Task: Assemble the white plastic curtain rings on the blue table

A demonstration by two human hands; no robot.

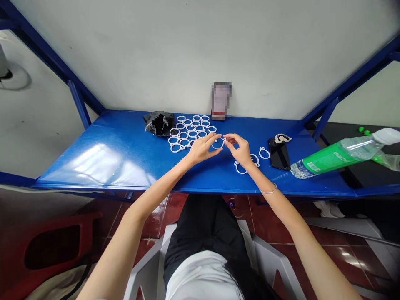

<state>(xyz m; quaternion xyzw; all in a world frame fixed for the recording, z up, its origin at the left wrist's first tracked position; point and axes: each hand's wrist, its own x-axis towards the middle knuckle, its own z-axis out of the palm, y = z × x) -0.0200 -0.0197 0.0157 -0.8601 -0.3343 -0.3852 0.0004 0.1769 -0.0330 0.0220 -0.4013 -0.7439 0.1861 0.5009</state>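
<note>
Over the middle of the blue table, both hands meet at a white plastic ring (218, 148) with small knobs at its joint. My left hand (203, 148) has its thumb and fingers around the ring's left side. On the other side, my right hand (238, 148) pinches the ring near the joint. Behind and left of my left hand lies a cluster of similar white rings (176, 151), set in rows; my hand hides some of them. Several loose rings (240, 172) lie beside and under my right wrist, with open gaps showing in some.
A crumpled black plastic bag (159, 123) sits left of the ring cluster. A blurred-out upright phone (221, 102) leans on the wall. At right are a black phone (279, 155), a rolled white strap (283, 138) and a green-labelled bottle (334, 157) on the blue table (103, 146).
</note>
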